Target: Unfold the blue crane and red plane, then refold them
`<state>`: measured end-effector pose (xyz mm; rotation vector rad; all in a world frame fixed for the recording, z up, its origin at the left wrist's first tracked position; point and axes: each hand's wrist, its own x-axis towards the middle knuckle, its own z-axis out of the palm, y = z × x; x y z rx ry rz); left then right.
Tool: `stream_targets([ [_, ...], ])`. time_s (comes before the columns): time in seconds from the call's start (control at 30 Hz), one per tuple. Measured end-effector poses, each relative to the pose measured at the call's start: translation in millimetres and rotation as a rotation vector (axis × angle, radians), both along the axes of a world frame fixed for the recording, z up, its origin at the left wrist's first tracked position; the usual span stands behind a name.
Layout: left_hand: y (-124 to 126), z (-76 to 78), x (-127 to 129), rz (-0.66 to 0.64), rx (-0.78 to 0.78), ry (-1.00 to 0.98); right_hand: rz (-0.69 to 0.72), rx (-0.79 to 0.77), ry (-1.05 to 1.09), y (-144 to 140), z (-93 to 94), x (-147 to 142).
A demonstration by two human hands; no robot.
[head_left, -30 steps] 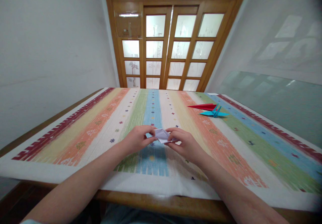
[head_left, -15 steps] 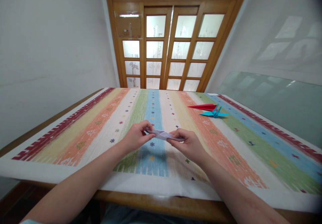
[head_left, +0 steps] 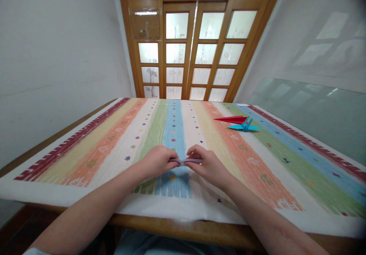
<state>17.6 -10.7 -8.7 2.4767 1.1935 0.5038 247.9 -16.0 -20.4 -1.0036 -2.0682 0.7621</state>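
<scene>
Between my two hands, above the blue stripe of the tablecloth, is a piece of folded white paper (head_left: pixel 182 162), seen nearly edge-on as a thin flat strip. My left hand (head_left: pixel 158 160) pinches its left end between thumb and fingers. The right end is pinched the same way by my right hand (head_left: pixel 207 165), whose fingertips come close to the left ones. Much of the paper is hidden behind my fingers, so its full folded shape cannot be made out.
A blue origami crane (head_left: pixel 245 126) rests at the right rear of the table, with a red paper plane (head_left: pixel 231 120) just behind it. The striped tablecloth (head_left: pixel 114 136) reaches the table's near wooden edge (head_left: pixel 171 226). A pale glass panel (head_left: pixel 311 113) stands along the right.
The paper has turned from showing its folded face to nearly edge-on. My hands have lowered slightly and drawn closer together, still holding it. The crane and plane stay put.
</scene>
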Motion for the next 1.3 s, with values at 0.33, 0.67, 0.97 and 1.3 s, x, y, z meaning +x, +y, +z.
stream_targets([
  [0.33, 15, 4.5, -11, 0.095, -0.446, -0.292, -0.071, -0.317, 0.226, 9, 5.8, 3],
  [0.67, 19, 2.2, -10, 0.159, -0.512, -0.603, -0.114, -0.5, 0.475, 16, -2.5, 0],
  [0.97, 14, 4.4, -4, 0.173, -0.501, -0.632, -0.05, -0.499, 0.416, 13, -3.2, -5],
  [1.3, 21, -4.1, -7, 0.135, -0.462, -0.743, -0.14, -0.46, 0.504, 18, -5.9, 0],
])
